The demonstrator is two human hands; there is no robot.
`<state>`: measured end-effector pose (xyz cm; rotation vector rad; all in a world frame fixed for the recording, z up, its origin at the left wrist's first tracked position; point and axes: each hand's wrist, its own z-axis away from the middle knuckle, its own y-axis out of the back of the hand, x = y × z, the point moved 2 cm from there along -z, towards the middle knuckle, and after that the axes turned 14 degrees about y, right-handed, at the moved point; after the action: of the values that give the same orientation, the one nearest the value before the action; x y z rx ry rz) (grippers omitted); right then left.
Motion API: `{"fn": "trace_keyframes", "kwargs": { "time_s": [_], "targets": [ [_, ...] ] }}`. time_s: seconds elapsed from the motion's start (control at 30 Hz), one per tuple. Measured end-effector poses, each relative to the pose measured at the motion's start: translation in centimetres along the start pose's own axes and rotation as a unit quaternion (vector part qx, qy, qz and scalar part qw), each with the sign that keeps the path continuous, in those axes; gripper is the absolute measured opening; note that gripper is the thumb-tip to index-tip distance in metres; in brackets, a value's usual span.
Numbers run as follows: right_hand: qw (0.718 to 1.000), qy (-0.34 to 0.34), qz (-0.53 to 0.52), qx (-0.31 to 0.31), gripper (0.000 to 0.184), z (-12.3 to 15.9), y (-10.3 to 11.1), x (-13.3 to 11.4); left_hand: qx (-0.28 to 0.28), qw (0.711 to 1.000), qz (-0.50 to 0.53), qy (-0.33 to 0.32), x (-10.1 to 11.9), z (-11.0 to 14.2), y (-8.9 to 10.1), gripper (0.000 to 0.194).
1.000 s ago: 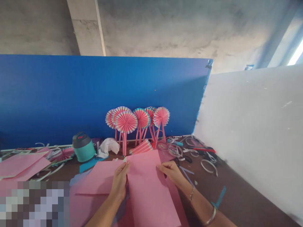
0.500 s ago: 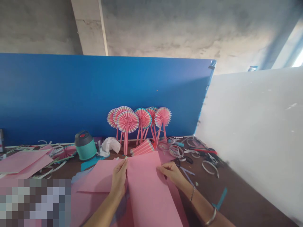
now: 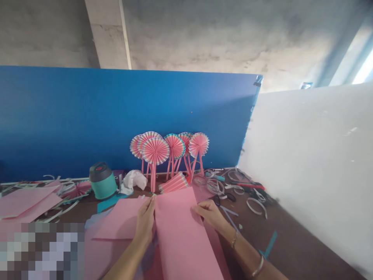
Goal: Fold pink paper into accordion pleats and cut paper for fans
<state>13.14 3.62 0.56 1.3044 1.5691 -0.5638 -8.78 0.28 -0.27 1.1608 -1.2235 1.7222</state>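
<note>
The right forearm (image 3: 246,252), reaching in from 4 o'clock, wears a thin metal bracelet (image 3: 234,240) and a pale metal bangle (image 3: 258,266); the left forearm (image 3: 128,260), at 7 o'clock, is bare.

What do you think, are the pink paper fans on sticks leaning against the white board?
Not the white board: the pink paper fans lean against the blue board, as the head view shows. They are on sticks, as you said.
</note>
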Motion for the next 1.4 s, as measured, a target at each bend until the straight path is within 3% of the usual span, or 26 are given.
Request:
{"fn": "trace_keyframes", "kwargs": {
  "time_s": [0.23,0.43,0.57,0.87,1.17,1.4],
  "targets": [
    [1.0,0.002,0.006,-0.002,0.062,0.0,0.0,-0.1,0.003,1.0,-0.021,-0.015,-0.2,-0.3,0.2,0.04],
    [1.0,-0.005,0.008,0.003,0.062,-0.1,0.2,-0.5,0.005,0.998,-0.052,0.025,-0.2,-0.1,0.0,0.042],
    [1.0,-0.008,0.01,0.0,0.06,-0.2,0.4,-0.4,0.023,0.998,-0.058,0.017,-0.3,-0.2,0.1,0.043],
    [1.0,-0.002,0.004,0.001,0.061,-0.2,0.4,-0.5,-0.004,1.0,-0.024,0.014,-0.1,0.0,-0.1,0.038],
    [0.999,-0.001,-0.027,-0.036,0.06,-0.1,0.3,-0.7,0.061,0.997,-0.044,-0.026,0.7,0.2,0.1,0.041],
    [0.998,-0.004,-0.026,-0.052,0.06,-0.1,0.4,-0.4,0.049,0.998,-0.023,0.009,0.4,0.1,0.1,0.041]
  ]
}}
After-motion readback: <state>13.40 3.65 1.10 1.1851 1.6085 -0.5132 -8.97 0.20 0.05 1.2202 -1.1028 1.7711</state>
